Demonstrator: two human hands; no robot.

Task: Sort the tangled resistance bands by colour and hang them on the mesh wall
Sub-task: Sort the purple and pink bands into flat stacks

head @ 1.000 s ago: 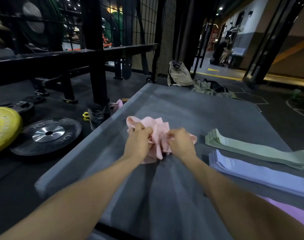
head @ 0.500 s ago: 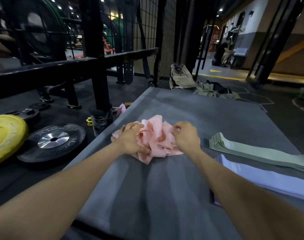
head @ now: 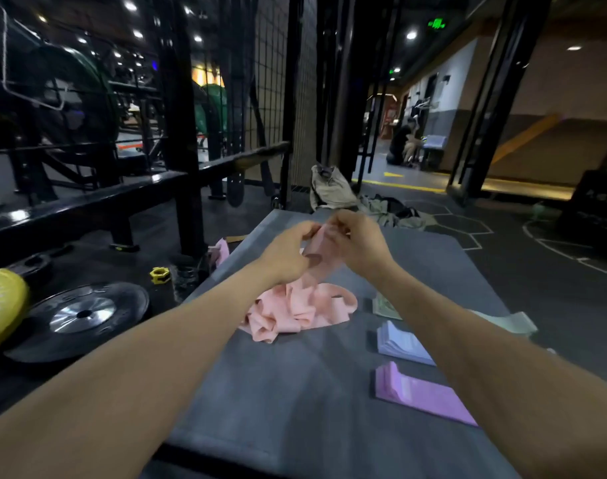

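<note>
1. The left hand (head: 288, 252) and the right hand (head: 355, 242) are both lifted up over the grey mat (head: 295, 392), close side by side.
2. Both hands pinch the top of one pink band (head: 317, 261). The left hand holds its left edge and the right hand holds its right edge, with fingers curled on it.
3. The pink band hangs down from the hands, toward 6 o'clock, and its bottom end reaches the pink pile (head: 302, 311).
4. The pink pile lies bunched up on the mat, right under the hands and between the two arms.
5. At 3 o'clock from the pink pile lies a green stack (head: 385, 305), partly hidden by the right arm.
6. At 6 o'clock from the green stack sits a blue stack (head: 398, 344), and a purple stack (head: 416, 392) sits nearer still. All three are neat and flat.
7. The mesh wall (head: 271, 98) stands far off at 12 o'clock, past the end of the mat.
8. At 9 o'clock, on the floor, lie a black weight plate (head: 81, 314) and a yellow plate (head: 1, 305).
</note>
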